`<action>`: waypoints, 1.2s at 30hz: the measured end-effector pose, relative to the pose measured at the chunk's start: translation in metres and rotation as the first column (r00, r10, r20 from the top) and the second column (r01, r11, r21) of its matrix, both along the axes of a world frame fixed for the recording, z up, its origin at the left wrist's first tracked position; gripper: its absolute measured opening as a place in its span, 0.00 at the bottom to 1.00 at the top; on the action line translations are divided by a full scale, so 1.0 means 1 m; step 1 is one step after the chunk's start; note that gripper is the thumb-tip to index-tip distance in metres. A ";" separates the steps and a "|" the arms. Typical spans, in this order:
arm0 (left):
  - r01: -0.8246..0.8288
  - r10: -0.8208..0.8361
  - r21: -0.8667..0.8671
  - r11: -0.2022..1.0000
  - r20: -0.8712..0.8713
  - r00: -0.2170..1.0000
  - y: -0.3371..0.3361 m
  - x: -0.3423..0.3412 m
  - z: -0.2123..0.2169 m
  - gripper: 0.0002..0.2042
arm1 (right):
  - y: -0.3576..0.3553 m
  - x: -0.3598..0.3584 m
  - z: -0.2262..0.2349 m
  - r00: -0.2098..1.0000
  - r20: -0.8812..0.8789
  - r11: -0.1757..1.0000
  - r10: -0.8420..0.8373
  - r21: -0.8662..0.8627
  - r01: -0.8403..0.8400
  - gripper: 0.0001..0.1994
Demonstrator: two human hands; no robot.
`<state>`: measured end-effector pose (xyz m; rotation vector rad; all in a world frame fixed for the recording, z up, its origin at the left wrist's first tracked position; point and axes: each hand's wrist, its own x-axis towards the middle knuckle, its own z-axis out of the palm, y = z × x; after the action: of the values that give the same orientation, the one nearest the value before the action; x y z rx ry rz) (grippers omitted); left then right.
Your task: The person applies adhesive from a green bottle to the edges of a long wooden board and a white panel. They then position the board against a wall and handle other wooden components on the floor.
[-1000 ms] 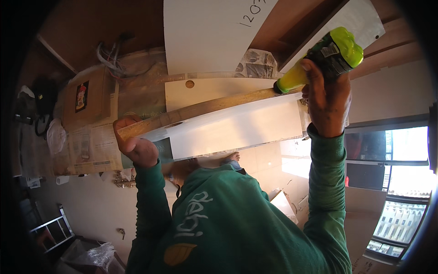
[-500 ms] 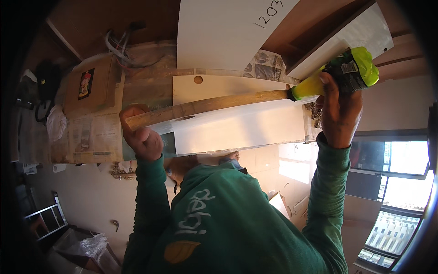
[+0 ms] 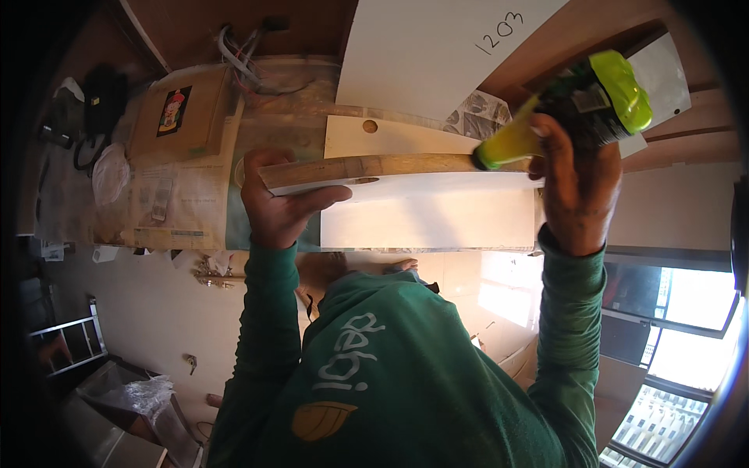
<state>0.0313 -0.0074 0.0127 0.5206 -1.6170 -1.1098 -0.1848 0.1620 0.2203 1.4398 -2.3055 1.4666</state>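
Gripping: in the head view both hands are closed on things. The left hand (image 3: pixel 282 204) clamps the left end of a long board (image 3: pixel 406 175), thumb along its top face; the right hand (image 3: pixel 576 181) wraps the body of a green and black power tool (image 3: pixel 581 105).
Board position: it is held edge-up, running left to right between the hands, over the table (image 3: pixel 187 195). Its wood-coloured edge faces the camera and one round hole shows near the left end.
Tool contact: the tool's lime-green nose meets the right end of the board's edge.
Handling: the board looks stiff, flat and fairly light, with a smooth white face that could slip. A hold close to an end, as now, leaves the long span free to twist, so a firm pinch seems wise.
Edges: a second drilled panel (image 3: pixel 390 139) lies just behind and a white sheet (image 3: pixel 437 54) beyond it.
Open room: newspapers and a cardboard box (image 3: pixel 181 113) crowd the left. Free space looks greater to the right, beyond the table's end.
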 end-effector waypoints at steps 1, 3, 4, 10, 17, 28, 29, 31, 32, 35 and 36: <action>0.001 -0.001 -0.017 1.000 -0.011 1.000 -0.001 -0.001 0.001 0.39 | 0.006 -0.009 0.001 1.000 -0.001 0.999 -0.029 -0.018 0.029 0.08; 0.008 -0.010 -0.053 0.999 -0.032 0.999 -0.001 -0.005 0.005 0.39 | 0.012 -0.016 -0.004 0.999 0.016 0.999 -0.032 -0.030 0.032 0.08; -0.018 0.018 -0.077 0.997 -0.003 1.000 -0.002 -0.004 0.004 0.39 | 0.014 -0.015 -0.006 0.999 0.032 1.000 -0.007 -0.024 0.007 0.09; -0.085 0.086 -0.033 0.996 0.035 0.996 -0.002 -0.004 0.001 0.42 | -0.019 0.024 -0.011 0.975 -0.037 0.975 0.221 -0.004 -0.221 0.10; 0.026 -0.025 0.132 0.991 -0.008 1.000 0.003 -0.004 0.006 0.41 | 0.013 -0.008 -0.005 0.998 0.067 0.997 -0.002 -0.071 0.007 0.07; -0.041 0.040 0.085 0.996 0.013 0.999 0.000 -0.004 0.000 0.43 | 0.009 0.001 -0.012 0.992 -0.049 0.993 0.115 0.007 -0.114 0.12; -0.033 0.031 0.067 0.997 0.029 0.999 -0.002 -0.003 -0.002 0.42 | 0.015 -0.005 -0.014 0.993 0.111 0.997 0.027 -0.074 -0.019 0.11; -0.011 0.011 0.072 0.997 0.009 1.000 -0.001 -0.004 -0.001 0.42 | 0.025 -0.019 -0.008 0.994 0.092 0.993 -0.067 -0.090 0.076 0.07; 0.004 -0.002 0.094 0.996 -0.021 1.000 0.003 -0.008 0.003 0.41 | 0.032 -0.027 -0.008 0.991 0.003 0.990 -0.134 -0.051 0.134 0.07; 0.057 -0.053 0.105 0.993 -0.043 0.998 0.000 -0.005 0.001 0.40 | 0.021 -0.014 -0.009 0.996 0.043 0.994 -0.082 -0.066 0.085 0.07; 0.057 -0.053 0.081 0.995 -0.041 0.998 -0.001 -0.004 0.002 0.40 | 0.013 -0.004 -0.010 0.996 0.064 0.996 -0.058 -0.068 0.062 0.07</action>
<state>0.0272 -0.0084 0.0143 0.5078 -1.5646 -1.2249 -0.1887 0.1754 0.2099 1.3143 -2.2863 1.5801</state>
